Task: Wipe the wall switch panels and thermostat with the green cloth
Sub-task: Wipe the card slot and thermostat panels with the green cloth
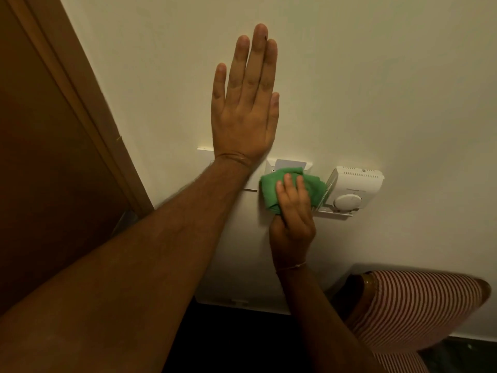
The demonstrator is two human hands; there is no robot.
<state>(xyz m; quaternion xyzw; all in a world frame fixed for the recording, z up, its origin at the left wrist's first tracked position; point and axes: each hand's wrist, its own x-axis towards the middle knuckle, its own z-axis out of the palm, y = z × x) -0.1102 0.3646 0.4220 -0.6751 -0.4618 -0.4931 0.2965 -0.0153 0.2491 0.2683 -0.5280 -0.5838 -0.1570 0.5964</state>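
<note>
My right hand (291, 211) presses the bunched green cloth (271, 185) against a white panel (291, 165) that holds a card, covering most of it. Just right of the cloth is the white thermostat (352, 188) with a round dial, standing out from the wall. My left hand (246, 103) lies flat on the cream wall above, fingers straight and together, holding nothing. Its wrist and forearm hide most of another white switch panel (205, 152) to the left; only that panel's top corner and lower edge show.
A brown wooden door and its frame (88, 109) run along the left. At the lower right, a red-and-white striped cushion or chair back (419, 305) leans near the wall. A white skirting edge (242, 301) meets a dark floor below.
</note>
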